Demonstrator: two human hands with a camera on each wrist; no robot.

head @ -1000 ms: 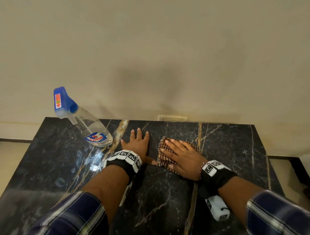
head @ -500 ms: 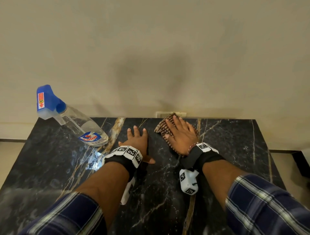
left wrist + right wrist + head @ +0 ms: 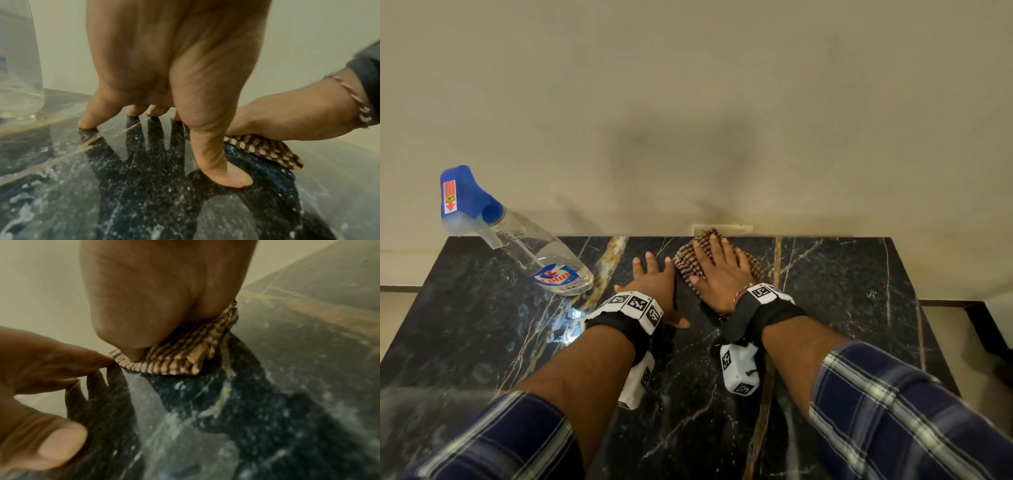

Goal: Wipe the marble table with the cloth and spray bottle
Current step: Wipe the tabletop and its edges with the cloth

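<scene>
Up against the back edge of the marble table [image 3: 842, 308], the right hand [image 3: 722, 277] lies flat on the checked cloth [image 3: 686, 265], fingers straight and spread, pressing it down rather than gripping it. Just left of the cloth, the left hand [image 3: 654, 284] rests open on the bare stone, fingertips and thumb touching, holding nothing. Further left of the cloth stands the spray bottle [image 3: 544, 257], untouched, with wet smears shining on the stone below it. To my eye the wiping is underway, and doing it well means keeping the palm's weight even so the folded cloth doesn't bunch, working in overlapping passes from the far edge back, then across toward the wet patch, minding the bottle.
</scene>
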